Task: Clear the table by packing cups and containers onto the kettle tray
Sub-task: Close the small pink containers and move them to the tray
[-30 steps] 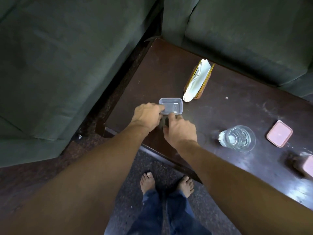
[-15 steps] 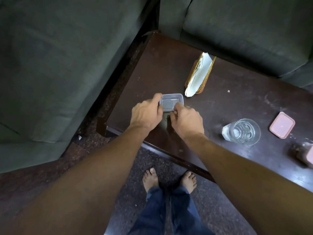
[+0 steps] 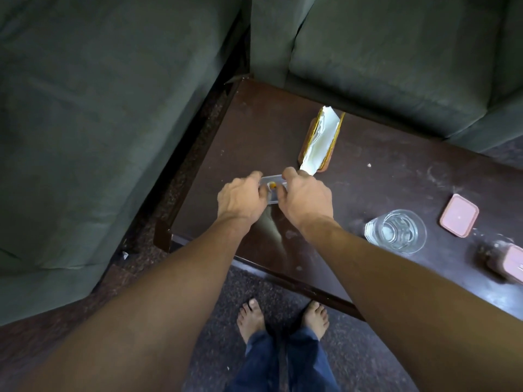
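Observation:
A small clear plastic container [image 3: 273, 188] sits near the left end of the dark wooden table [image 3: 376, 182], with something small and orange showing in it. My left hand [image 3: 240, 198] grips its left side and my right hand [image 3: 307, 198] grips its right side, so most of it is hidden. A clear drinking glass [image 3: 396, 231] stands to the right. Beyond the glass lies a pink lid [image 3: 459, 215], and a pink-lidded container [image 3: 509, 261] sits at the right edge of the view. No kettle tray is in view.
A wooden napkin holder with white napkins [image 3: 321, 142] stands just behind my hands. Green sofas [image 3: 85, 123] close in on the table's left and far sides. My bare feet [image 3: 283, 318] stand on the dark floor by the table's near edge.
Both hands have closed in over the clear container, covering more of it. The view has shifted slightly.

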The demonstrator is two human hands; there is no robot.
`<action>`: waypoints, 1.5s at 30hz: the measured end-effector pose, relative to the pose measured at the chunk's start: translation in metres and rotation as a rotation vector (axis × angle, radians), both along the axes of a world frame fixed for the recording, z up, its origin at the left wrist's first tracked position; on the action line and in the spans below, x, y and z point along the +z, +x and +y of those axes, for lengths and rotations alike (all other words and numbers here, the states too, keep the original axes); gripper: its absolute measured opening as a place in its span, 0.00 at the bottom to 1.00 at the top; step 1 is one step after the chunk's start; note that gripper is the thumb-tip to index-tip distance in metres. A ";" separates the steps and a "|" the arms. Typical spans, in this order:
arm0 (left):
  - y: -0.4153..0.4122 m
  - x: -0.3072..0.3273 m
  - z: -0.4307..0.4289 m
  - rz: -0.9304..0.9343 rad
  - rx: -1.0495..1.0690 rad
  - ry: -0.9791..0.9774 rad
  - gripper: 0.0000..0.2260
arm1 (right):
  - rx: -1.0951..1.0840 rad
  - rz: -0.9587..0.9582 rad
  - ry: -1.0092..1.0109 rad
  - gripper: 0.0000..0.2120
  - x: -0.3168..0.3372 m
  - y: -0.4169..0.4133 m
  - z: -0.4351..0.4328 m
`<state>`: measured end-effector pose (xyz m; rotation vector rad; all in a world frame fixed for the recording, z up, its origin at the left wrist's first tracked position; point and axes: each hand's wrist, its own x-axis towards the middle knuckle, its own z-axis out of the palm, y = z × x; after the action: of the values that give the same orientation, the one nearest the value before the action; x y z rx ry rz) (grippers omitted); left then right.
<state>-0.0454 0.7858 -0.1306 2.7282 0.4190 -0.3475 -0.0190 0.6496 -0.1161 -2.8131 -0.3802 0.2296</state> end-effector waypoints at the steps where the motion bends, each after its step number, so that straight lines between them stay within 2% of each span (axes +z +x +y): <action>1: 0.000 0.000 -0.002 0.004 -0.007 0.002 0.14 | -0.015 -0.013 -0.001 0.10 0.003 0.001 -0.007; 5: 0.003 -0.002 -0.017 0.011 -0.062 0.013 0.14 | -0.172 -0.071 0.009 0.11 0.022 0.017 -0.049; 11: 0.010 0.001 -0.055 0.036 -0.128 0.024 0.14 | -0.609 -0.029 -0.024 0.14 0.052 0.052 -0.133; 13: 0.014 0.002 -0.072 0.029 -0.133 0.025 0.13 | -0.724 0.037 -0.056 0.16 0.055 0.059 -0.170; 17: 0.019 0.002 -0.103 0.031 -0.147 0.050 0.12 | -0.912 0.286 -0.103 0.20 0.047 0.062 -0.238; 20: 0.024 0.000 -0.122 0.022 -0.151 0.059 0.11 | -0.953 0.421 -0.117 0.20 0.036 0.059 -0.270; 24: 0.031 0.000 -0.148 0.003 -0.177 0.062 0.11 | -0.970 0.435 -0.147 0.26 0.023 0.059 -0.286; 31: 0.057 0.002 -0.188 -0.044 -0.253 0.038 0.10 | -0.944 0.474 -0.164 0.27 0.000 0.064 -0.296; 39: 0.079 0.005 -0.223 -0.094 -0.371 0.015 0.12 | -0.944 0.367 -0.132 0.25 -0.017 0.064 -0.310; 42: 0.088 0.009 -0.235 -0.073 -0.412 0.024 0.12 | -0.990 0.347 -0.078 0.31 -0.021 0.063 -0.315; 45: 0.097 0.014 -0.244 -0.009 -0.441 0.012 0.16 | -1.029 0.324 0.046 0.41 -0.016 0.069 -0.321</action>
<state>0.0515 0.5414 -0.1164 2.8141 -0.1913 -0.4443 0.0496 0.3288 -0.1323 -2.4715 1.0763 0.4027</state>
